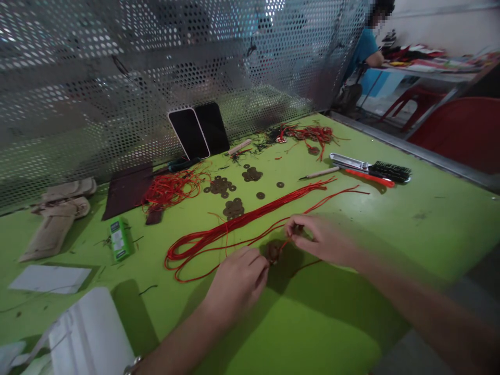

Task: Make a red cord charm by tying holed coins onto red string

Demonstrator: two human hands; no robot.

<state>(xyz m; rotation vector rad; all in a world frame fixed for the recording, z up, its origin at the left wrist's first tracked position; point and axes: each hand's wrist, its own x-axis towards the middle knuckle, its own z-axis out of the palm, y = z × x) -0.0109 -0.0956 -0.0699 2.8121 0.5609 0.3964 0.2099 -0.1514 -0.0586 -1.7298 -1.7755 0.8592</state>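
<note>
Low over the green table, my left hand is closed at the left edge of a small coin piece with red cord on it. The fingers of my right hand pinch a red cord that runs to this piece from the upper right. Just behind my hands lies a long looped bundle of red cords. Beyond the bundle are several round coins with centre holes, some in piles, two lying singly. My left fingertips are partly hidden.
A tangle of red cord, a green box and a white container are on the left. Two phones lean on the perforated metal screen. A black brush lies right. A person sits far back right.
</note>
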